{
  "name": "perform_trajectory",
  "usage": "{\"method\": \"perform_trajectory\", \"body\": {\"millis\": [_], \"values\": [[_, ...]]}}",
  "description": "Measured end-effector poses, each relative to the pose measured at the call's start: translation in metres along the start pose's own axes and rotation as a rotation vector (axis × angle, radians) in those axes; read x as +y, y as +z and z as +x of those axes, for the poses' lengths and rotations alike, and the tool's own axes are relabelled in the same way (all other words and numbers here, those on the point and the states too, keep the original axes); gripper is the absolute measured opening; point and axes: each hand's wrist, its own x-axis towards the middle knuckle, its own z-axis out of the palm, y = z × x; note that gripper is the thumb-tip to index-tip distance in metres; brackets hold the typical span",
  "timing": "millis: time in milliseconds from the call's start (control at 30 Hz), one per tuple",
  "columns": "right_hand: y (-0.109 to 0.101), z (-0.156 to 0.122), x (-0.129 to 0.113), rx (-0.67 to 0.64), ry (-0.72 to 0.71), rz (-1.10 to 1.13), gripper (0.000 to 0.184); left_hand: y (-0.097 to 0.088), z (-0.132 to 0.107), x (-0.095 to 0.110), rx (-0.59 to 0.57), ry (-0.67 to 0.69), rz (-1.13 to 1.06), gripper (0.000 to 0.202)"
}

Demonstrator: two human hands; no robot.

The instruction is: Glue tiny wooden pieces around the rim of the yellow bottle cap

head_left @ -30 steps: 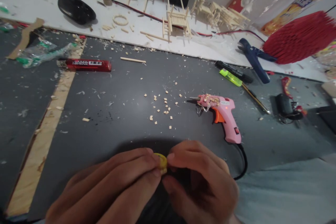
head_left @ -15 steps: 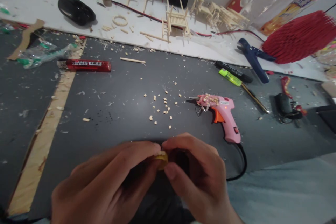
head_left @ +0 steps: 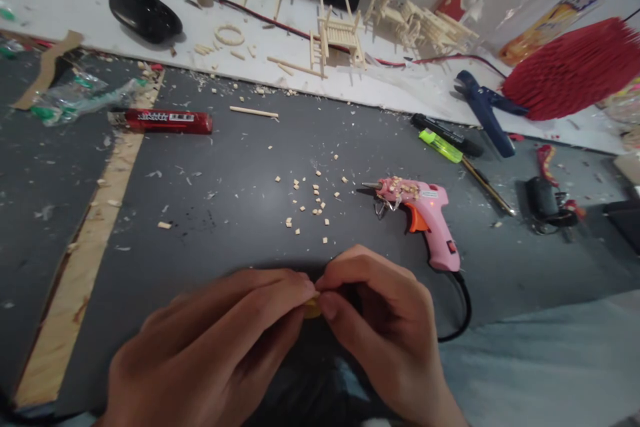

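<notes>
Close to the table's near edge, both hands meet over a small round yellow piece, mostly covered by the fingers. My left hand is closed on it, thumb below and fingers above. The fingertips of my right hand are pinched together at the piece's right side; what lies between them is too small to make out. Beyond the hands, several tiny pale wood chips are scattered. To their right lies a pink glue gun with an orange trigger, its nozzle pointing left.
A red tube and a thin wooden stick lie further back. Blue cutters, a green highlighter and a black marker are at the right. Small stick-built chairs stand on the white board. A wood strip runs along the left.
My right fingertips have closed into a pinch against the left fingers. The yellow piece is now more covered. The glue gun and chips stay where they were.
</notes>
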Motion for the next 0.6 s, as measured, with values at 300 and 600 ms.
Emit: {"method": "perform_trajectory", "body": {"millis": [300,600], "values": [[-0.0015,0.0016,-0.0011,-0.035,0.045,0.032,0.013,0.0007,0.0003,-0.0013,-0.045,0.038,-0.085,0.018],[-0.0047,0.0023,-0.0018,-0.041,0.086,-0.006,0.014,0.0007,0.0026,0.0025,-0.027,0.012,-0.094,0.018]]}}
